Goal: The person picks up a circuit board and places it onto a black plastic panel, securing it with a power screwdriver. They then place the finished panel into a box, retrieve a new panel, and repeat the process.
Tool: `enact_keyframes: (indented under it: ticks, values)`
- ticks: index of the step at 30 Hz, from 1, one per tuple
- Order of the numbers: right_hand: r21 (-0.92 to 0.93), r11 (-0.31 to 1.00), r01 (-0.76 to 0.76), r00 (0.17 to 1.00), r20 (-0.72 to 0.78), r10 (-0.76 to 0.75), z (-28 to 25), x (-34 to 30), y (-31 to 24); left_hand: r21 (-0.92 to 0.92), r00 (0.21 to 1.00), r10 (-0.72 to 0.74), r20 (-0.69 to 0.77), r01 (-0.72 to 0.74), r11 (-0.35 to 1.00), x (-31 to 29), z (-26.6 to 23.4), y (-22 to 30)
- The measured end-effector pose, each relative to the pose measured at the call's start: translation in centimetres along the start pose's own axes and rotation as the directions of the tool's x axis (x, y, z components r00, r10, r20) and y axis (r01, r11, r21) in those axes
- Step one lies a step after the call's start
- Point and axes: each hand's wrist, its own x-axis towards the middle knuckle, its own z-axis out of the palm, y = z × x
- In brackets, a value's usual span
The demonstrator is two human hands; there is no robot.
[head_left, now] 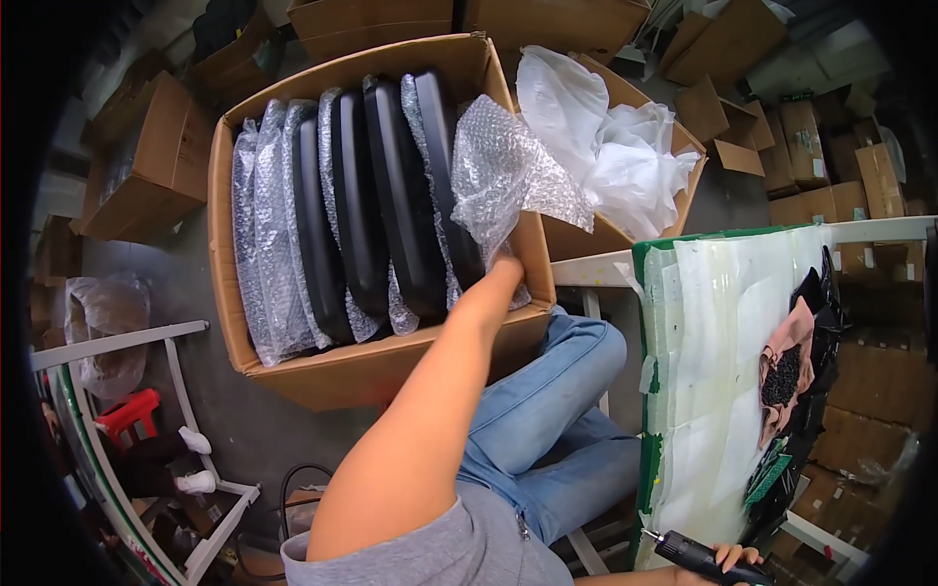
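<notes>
My left hand (pixel 505 266) reaches into the near right corner of a large cardboard box (pixel 391 356), against a loose sheet of bubble wrap (pixel 493 166). The wrap and the box hide its fingers, so I cannot see whether it grips anything. Several black padded panels (pixel 401 186) with rounded ends stand on edge in the box, bubble wrap between them. More panels at the left are covered by bubble wrap (pixel 274 225). At the lower right, my right hand (pixel 738 560) is closed around a black electric screwdriver (pixel 689 553), its bit pointing left.
A green-edged workbench (pixel 703 342) with a white covering stands on my right. On it a pink cloth (pixel 788 366) holds small dark screws or similar pieces. An open carton of white plastic bags (pixel 625 146) adjoins the box. A white metal frame (pixel 176 391) stands at left.
</notes>
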Motion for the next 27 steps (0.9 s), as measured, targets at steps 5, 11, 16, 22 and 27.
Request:
enact_keyframes:
  ticks: [5,11,16,22,27]
  values:
    - [-0.001,1.000,-0.017,0.999,-0.049,0.017,-0.2,0.3,0.3,-0.324,0.874,0.202,-0.441,-0.365,0.873,-10.0,-3.0,-2.9]
    - [0.031,0.999,-0.022,0.996,-0.080,0.024,0.1,0.2,0.4,-0.641,-0.068,-0.684,-0.726,-0.294,0.709,-11.5,-5.2,-11.5]
    - [-0.041,0.998,0.037,0.991,-0.127,-0.042,-0.2,0.0,0.3,-0.885,0.757,-0.540,-0.367,-0.464,-0.048,-6.7,-7.4,-16.5]
    - [0.029,1.000,0.003,0.988,-0.154,0.002,-0.7,0.0,1.1,-0.865,0.530,-0.724,-0.441,-0.466,0.186,0.3,-2.8,-22.5]
    - [0.000,0.999,0.041,0.990,-0.137,-0.040,-1.4,-0.5,0.0,-0.920,0.869,-0.310,-0.386,-0.387,0.061,-6.2,-9.8,-12.5]
